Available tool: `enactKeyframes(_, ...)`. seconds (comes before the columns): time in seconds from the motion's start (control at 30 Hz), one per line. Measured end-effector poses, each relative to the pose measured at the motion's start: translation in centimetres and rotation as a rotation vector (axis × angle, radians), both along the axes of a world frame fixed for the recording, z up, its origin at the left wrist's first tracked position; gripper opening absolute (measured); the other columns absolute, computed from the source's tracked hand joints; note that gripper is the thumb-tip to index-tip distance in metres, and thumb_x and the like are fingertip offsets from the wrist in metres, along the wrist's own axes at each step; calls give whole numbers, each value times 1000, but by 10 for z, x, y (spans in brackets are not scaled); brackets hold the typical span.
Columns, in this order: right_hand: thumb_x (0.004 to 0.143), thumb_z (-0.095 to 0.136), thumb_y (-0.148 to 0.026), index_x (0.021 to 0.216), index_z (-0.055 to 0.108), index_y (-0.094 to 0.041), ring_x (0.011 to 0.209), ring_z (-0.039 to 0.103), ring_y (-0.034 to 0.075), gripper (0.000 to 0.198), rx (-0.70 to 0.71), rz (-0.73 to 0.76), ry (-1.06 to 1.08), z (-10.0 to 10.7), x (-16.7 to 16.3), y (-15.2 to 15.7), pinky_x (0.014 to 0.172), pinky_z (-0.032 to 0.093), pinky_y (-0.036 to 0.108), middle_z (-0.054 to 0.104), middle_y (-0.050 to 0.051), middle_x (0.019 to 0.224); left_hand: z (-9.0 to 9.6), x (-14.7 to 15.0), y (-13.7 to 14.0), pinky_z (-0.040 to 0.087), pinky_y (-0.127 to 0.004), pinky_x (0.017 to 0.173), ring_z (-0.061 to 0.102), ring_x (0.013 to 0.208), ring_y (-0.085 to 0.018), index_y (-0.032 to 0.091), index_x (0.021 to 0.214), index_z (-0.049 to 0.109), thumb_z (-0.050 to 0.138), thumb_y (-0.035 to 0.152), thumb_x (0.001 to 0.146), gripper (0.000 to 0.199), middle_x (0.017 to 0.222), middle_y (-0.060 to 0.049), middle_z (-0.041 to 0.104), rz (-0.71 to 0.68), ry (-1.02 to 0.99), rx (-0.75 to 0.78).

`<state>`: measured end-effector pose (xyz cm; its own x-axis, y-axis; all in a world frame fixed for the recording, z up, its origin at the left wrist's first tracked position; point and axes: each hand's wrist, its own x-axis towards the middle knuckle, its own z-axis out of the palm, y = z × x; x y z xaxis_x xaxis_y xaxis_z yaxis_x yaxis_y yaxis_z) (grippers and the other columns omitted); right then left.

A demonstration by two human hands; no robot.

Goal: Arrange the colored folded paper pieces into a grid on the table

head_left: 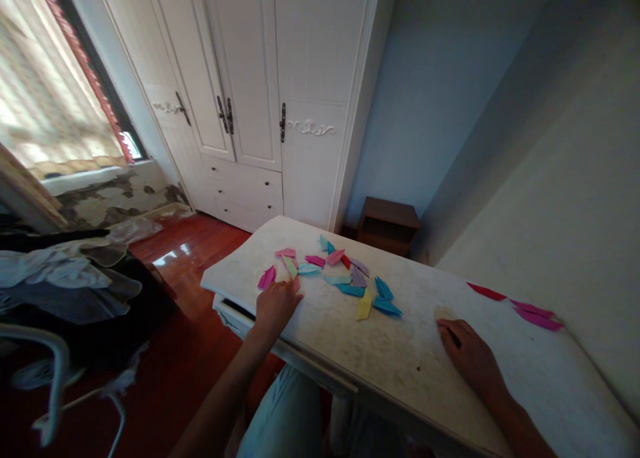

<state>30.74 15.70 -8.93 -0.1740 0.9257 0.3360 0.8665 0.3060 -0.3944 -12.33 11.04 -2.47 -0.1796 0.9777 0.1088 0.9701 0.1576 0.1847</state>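
Note:
Folded paper pieces in several colours lie loosely grouped on the white table point(325, 331). My left hand point(277, 308) is at the group's near left side, its fingers closed at a small pink folded paper piece point(297, 284). Close by are a magenta piece point(267, 277) and a light green piece point(289, 267). Farther right lie a yellow piece point(365, 305) and a blue piece point(387, 307). My right hand point(470, 353) rests on the tabletop, apart from the group, with fingers curled. A pale beige patch point(443, 313) shows at its fingertips; whether it is paper or a stain is unclear.
Along the wall at the table's right edge lie a red paper piece point(487, 291) and magenta pieces point(537, 315). Behind the table stand a white wardrobe point(245, 78) and a small brown cabinet point(389, 221). Clothes point(55, 271) are heaped at the left, near a white metal frame point(60, 371).

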Motion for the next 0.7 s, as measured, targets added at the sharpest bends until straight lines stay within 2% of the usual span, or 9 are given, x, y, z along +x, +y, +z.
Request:
enactKeyframes(0.13, 88, 37, -47, 97, 64, -18, 95, 62, 23, 40, -4, 0, 20, -1, 0, 0, 87, 48, 39, 64, 9, 101, 4, -5, 8, 44, -35, 65, 63, 84, -29, 11, 84, 70, 45, 37, 91, 36, 87, -17, 67, -36, 36, -49)
enactKeyframes(0.27, 88, 38, -47, 96, 64, -19, 93, 62, 23, 39, -34, -5, 54, 1, -1, -1, 86, 48, 39, 64, 9, 101, 2, -6, 12, 42, -35, 66, 62, 82, -28, 10, 77, 70, 40, 30, 92, 39, 81, -18, 66, -114, 65, -7)
enactKeyframes(0.57, 86, 42, -47, 94, 67, -20, 94, 62, 22, 37, -72, -2, 162, 3, 3, 2, 87, 48, 37, 66, 8, 102, 0, -7, 13, 42, -34, 70, 60, 81, -24, 13, 75, 69, 36, 28, 95, 41, 77, -13, 64, -372, 176, 60)
enactKeyframes(0.7, 83, 45, -48, 91, 68, -20, 91, 63, 22, 37, -88, 9, 222, 4, 5, 6, 85, 49, 37, 67, 8, 97, 8, -9, 13, 42, -32, 72, 60, 80, -21, 15, 74, 68, 39, 26, 93, 36, 77, -11, 64, -371, 166, 103)
